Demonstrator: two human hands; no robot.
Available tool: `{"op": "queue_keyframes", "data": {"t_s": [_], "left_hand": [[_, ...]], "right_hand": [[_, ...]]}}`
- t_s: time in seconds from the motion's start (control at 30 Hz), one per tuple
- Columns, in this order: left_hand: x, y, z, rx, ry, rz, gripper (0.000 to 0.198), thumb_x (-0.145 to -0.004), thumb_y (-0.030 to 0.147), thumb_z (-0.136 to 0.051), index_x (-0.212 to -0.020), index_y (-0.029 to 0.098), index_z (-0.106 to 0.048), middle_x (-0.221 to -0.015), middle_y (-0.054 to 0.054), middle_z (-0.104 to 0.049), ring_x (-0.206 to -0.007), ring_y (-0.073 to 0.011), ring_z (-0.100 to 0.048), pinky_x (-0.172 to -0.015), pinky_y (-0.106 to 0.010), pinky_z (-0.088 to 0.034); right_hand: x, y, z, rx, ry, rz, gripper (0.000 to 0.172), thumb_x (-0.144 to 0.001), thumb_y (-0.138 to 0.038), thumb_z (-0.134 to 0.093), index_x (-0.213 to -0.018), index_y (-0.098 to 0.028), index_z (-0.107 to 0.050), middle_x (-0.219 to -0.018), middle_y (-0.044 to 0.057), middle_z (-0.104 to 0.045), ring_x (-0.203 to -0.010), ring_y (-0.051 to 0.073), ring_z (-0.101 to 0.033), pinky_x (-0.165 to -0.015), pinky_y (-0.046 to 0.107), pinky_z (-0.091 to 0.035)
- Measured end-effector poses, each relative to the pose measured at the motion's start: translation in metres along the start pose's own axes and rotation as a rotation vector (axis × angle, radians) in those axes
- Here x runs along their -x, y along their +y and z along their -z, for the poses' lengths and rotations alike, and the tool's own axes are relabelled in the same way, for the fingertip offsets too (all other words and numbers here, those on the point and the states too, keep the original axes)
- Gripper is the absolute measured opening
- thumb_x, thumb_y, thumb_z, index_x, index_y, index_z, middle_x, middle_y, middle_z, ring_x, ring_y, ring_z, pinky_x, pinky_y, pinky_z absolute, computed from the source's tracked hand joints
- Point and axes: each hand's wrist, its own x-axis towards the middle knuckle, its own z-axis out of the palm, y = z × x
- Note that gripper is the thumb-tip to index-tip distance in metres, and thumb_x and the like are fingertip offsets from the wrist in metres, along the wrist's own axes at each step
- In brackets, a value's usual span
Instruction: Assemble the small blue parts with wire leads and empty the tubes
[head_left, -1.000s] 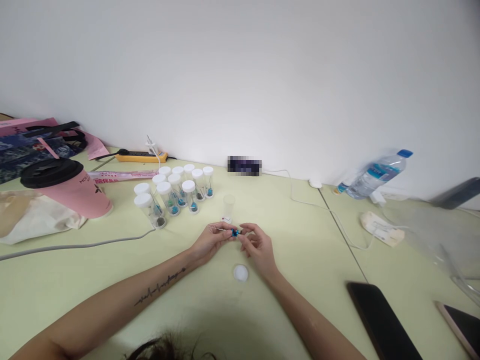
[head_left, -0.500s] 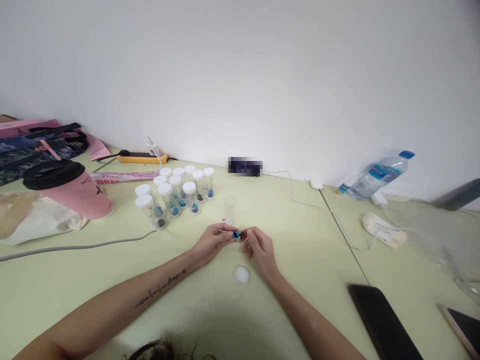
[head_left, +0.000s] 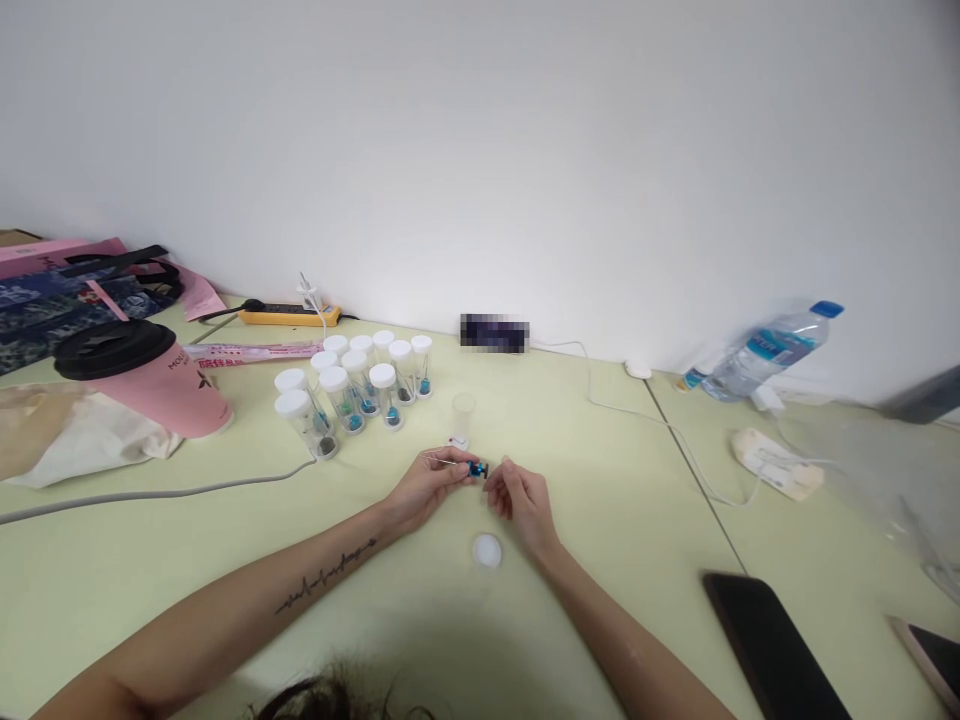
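Note:
Near the middle of the table, my left hand (head_left: 424,490) pinches a small shiny blue metal piece (head_left: 475,469) between thumb and fingertips. Thin metal rods run back from it across the hand, and a dark round end points right. My right hand (head_left: 525,503) is just right of that end, its fingers loosely curled and apart, with nothing visible in them. A clear tube (head_left: 463,412) stands lidless just beyond my hands, with a small white and red mark low on it. Closer to me a white round cap (head_left: 487,551) lies on the table.
Several white-capped clear tubes (head_left: 391,395) with blue or dark pieces inside stand left. Farther left are a pink cup (head_left: 176,390) and a yellow power strip (head_left: 289,315). To the right are a water bottle (head_left: 772,350), a dark phone (head_left: 769,640) and a white cable (head_left: 589,375).
My right fingertips have drawn slightly away from the dark end of the blue piece, which now shows more. My left hand keeps its hold. The whole view has shifted a little.

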Motion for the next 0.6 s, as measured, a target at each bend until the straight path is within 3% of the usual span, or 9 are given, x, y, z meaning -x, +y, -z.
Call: {"op": "queue_keyframes", "data": {"t_s": [0.23,0.43,0.6], "left_hand": [[0.0002,0.0021,-0.0020,0.008,0.016,0.005,0.022,-0.066,0.020,-0.079,-0.085,0.010,-0.072,-0.085,-0.007,-0.072,-0.076,-0.0110,-0.064,-0.081,-0.024,-0.047],[-0.0007,0.0015,-0.0001,0.007,0.007,0.013,0.019,-0.068,0.019,-0.078,-0.085,0.011,-0.072,-0.082,-0.005,-0.071,-0.074,-0.0099,-0.063,-0.078,-0.022,-0.048],[-0.0011,0.0009,0.0006,-0.004,0.010,0.007,0.020,-0.068,0.018,-0.078,-0.086,0.011,-0.072,-0.084,-0.005,-0.071,-0.074,-0.0098,-0.063,-0.080,-0.022,-0.047]], "right_hand": [[-0.0018,-0.0081,0.0010,0.013,0.074,0.080,0.039,-0.093,-0.050,-0.039,-0.089,-0.018,-0.060,-0.063,-0.002,-0.052,-0.043,0.008,-0.042,-0.042,0.021,-0.034],[-0.0039,-0.0037,-0.0004,0.023,0.056,0.021,0.053,-0.092,-0.054,-0.037,-0.069,-0.014,-0.063,-0.055,0.001,-0.052,-0.044,0.009,-0.044,-0.043,0.022,-0.034],[-0.0029,-0.0063,0.0001,-0.001,0.077,0.056,0.043,-0.093,-0.051,-0.037,-0.092,-0.017,-0.063,-0.065,-0.001,-0.053,-0.043,0.008,-0.043,-0.042,0.021,-0.034]]}}
